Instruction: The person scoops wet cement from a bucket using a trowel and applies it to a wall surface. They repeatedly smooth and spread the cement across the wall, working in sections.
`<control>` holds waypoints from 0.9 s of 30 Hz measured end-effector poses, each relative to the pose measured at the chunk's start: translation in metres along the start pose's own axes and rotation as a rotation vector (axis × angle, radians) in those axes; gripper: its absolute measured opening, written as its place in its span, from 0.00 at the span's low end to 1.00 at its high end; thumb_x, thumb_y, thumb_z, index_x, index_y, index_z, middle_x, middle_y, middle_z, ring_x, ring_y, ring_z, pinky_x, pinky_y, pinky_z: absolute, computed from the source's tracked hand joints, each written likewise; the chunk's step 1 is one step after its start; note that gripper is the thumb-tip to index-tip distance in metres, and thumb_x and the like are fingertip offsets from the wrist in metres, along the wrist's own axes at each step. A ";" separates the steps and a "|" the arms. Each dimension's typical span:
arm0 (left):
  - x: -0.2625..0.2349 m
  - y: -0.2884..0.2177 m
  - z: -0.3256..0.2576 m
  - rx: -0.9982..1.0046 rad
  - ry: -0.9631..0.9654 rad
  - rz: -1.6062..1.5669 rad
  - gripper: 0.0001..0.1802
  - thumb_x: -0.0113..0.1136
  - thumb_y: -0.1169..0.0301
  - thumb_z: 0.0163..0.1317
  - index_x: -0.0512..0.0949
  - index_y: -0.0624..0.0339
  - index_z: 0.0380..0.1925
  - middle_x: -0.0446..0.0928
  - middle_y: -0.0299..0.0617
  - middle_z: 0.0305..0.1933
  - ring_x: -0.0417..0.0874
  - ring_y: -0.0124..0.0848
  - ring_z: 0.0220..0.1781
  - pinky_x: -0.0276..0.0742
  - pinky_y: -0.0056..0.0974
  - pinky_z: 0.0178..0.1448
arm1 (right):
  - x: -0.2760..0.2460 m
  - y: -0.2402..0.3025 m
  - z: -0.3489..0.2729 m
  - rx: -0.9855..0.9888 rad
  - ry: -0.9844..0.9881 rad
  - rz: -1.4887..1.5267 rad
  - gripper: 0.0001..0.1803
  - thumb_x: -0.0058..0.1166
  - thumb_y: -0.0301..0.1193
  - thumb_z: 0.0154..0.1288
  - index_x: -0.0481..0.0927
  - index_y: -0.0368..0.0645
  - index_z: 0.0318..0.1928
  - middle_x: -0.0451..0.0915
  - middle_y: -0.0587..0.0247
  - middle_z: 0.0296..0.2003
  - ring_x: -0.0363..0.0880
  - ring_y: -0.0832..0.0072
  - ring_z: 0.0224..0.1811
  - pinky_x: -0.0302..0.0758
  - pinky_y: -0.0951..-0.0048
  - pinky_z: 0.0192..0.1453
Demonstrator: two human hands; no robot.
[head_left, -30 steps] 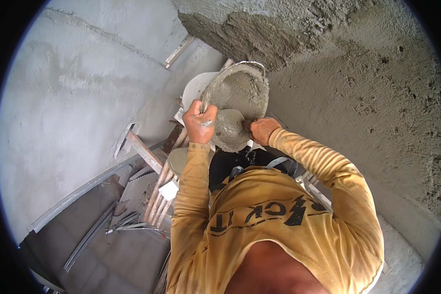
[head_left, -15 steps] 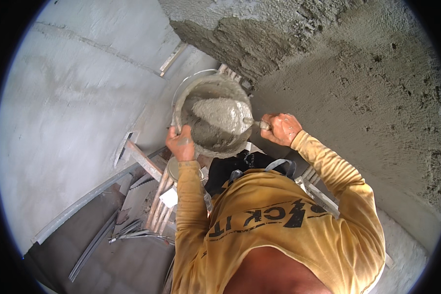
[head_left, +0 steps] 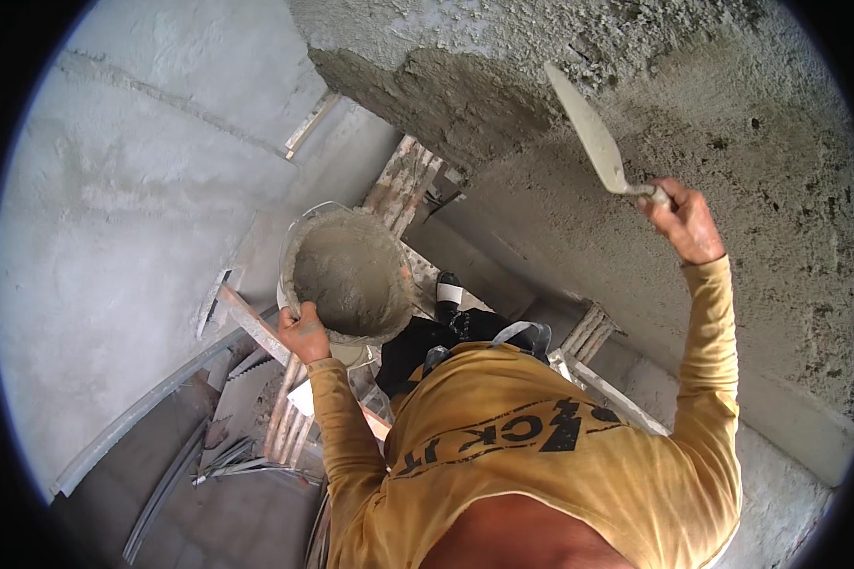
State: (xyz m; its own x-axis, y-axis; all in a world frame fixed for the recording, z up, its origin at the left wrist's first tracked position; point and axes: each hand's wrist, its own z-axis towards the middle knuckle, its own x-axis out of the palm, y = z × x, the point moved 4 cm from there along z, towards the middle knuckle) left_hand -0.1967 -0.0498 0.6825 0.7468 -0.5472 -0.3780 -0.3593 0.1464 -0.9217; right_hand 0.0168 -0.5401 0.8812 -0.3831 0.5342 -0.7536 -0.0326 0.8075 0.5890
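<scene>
My left hand (head_left: 304, 332) grips the near rim of a bucket (head_left: 403, 294), thumb over the edge and the other fingers hidden outside it. Wet grey mortar (head_left: 342, 280) lies in the bucket and coats its inner wall. Out to the right, my right hand (head_left: 688, 223) is closed round the handle of a trowel (head_left: 590, 133). Its long pale blade points up and to the left, in front of the rough plastered wall (head_left: 731, 152). Little or no mortar shows on the blade's visible face.
Below the bucket are scaffold planks (head_left: 403, 185) and wooden poles (head_left: 285, 417). My shoe (head_left: 449, 292) stands among them. A smooth grey wall (head_left: 142, 218) rises on the left. Loose metal strips (head_left: 166, 488) lie lower down at the left. More poles (head_left: 588, 332) are at my right side.
My right hand has lifted the trowel out of the bucket, up and right to the wall. The bucket, still in my left hand, has moved left and slightly nearer me.
</scene>
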 end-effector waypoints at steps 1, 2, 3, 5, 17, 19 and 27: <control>0.000 0.003 -0.001 -0.001 -0.010 -0.012 0.13 0.57 0.79 0.50 0.63 0.62 0.15 0.62 0.28 0.18 0.59 0.19 0.25 0.57 0.30 0.26 | 0.002 -0.006 -0.007 -0.005 -0.016 -0.023 0.11 0.51 0.35 0.62 0.79 0.39 0.37 0.77 0.63 0.24 0.72 0.77 0.20 0.74 0.70 0.25; 0.003 0.006 -0.001 -0.002 -0.019 -0.031 0.12 0.57 0.79 0.50 0.63 0.62 0.15 0.62 0.28 0.18 0.59 0.19 0.25 0.57 0.30 0.26 | 0.018 -0.028 -0.005 0.098 0.020 0.051 0.10 0.52 0.33 0.61 0.79 0.40 0.37 0.80 0.61 0.27 0.77 0.77 0.24 0.76 0.68 0.26; 0.003 0.009 -0.002 -0.014 -0.024 -0.037 0.12 0.56 0.78 0.50 0.64 0.62 0.14 0.63 0.29 0.19 0.59 0.20 0.24 0.58 0.30 0.26 | 0.040 -0.037 0.001 0.113 0.068 -0.114 0.10 0.52 0.34 0.60 0.79 0.41 0.37 0.83 0.55 0.30 0.82 0.69 0.29 0.79 0.64 0.32; 0.003 0.012 -0.006 -0.025 -0.016 -0.047 0.11 0.56 0.79 0.50 0.65 0.62 0.15 0.64 0.29 0.19 0.60 0.20 0.24 0.59 0.30 0.27 | 0.100 -0.073 0.025 0.099 0.119 -0.442 0.13 0.52 0.36 0.60 0.78 0.42 0.42 0.83 0.51 0.31 0.83 0.58 0.34 0.80 0.60 0.40; -0.015 0.007 -0.025 -0.134 -0.057 -0.168 0.03 0.55 0.79 0.49 0.72 0.67 0.21 0.71 0.31 0.23 0.66 0.20 0.24 0.64 0.28 0.29 | 0.174 -0.129 0.092 0.361 0.084 -0.450 0.26 0.57 0.43 0.60 0.74 0.44 0.55 0.78 0.48 0.49 0.76 0.56 0.54 0.72 0.59 0.58; -0.008 0.008 -0.024 -0.109 -0.051 -0.142 0.06 0.56 0.79 0.49 0.70 0.65 0.18 0.69 0.30 0.21 0.64 0.20 0.24 0.62 0.28 0.28 | 0.141 -0.105 0.072 0.290 0.002 -0.405 0.22 0.57 0.42 0.59 0.77 0.42 0.51 0.80 0.48 0.45 0.78 0.55 0.50 0.74 0.58 0.54; 0.007 0.037 -0.019 -0.111 -0.087 -0.180 0.12 0.57 0.77 0.50 0.63 0.62 0.16 0.62 0.29 0.19 0.59 0.20 0.23 0.57 0.30 0.25 | 0.054 -0.048 0.004 0.246 -0.211 -0.159 0.18 0.59 0.41 0.58 0.79 0.40 0.41 0.81 0.53 0.28 0.81 0.60 0.30 0.76 0.64 0.39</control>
State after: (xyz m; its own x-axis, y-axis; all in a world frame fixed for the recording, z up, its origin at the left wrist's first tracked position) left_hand -0.2154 -0.0633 0.6479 0.8482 -0.4824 -0.2187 -0.2715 -0.0415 -0.9615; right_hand 0.0015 -0.5488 0.8113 -0.1915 0.4161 -0.8889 0.1561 0.9071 0.3910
